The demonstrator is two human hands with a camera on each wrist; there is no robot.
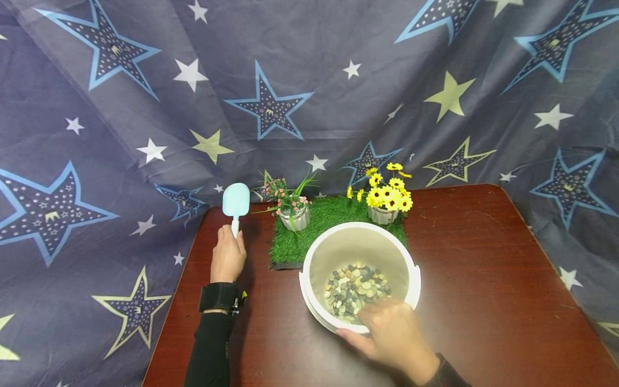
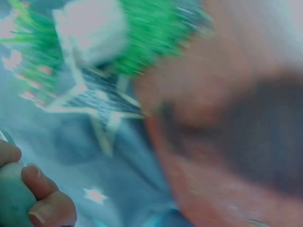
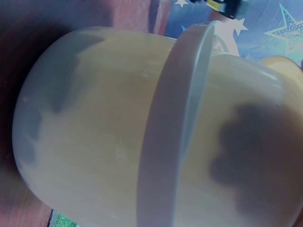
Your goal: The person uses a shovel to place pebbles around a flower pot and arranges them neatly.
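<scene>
My left hand [image 1: 227, 255] grips the white handle of a light blue toy shovel [image 1: 236, 200], its blade pointing away over the table's left side. In the left wrist view, curled fingers [image 2: 52, 207] wrap around the shovel's pale handle [image 2: 13, 196]. At the near rim of a cream bucket [image 1: 358, 225], my right hand [image 1: 394, 333] holds on, thumb along the outside and the other fingers over the edge. Mixed pebbles [image 1: 355, 285] cover the bucket's bottom. The right wrist view is filled by the bucket's wall [image 3: 104, 132] and its lowered handle [image 3: 163, 142]; the hand is hidden there.
Behind the bucket lies a green artificial grass mat [image 1: 329, 212]. On it stand a pot of pink flowers [image 1: 295, 219] and a pot of yellow flowers [image 1: 383, 215]. A star-patterned cloth [image 1: 319, 54] hangs behind the brown table [image 1: 483, 279].
</scene>
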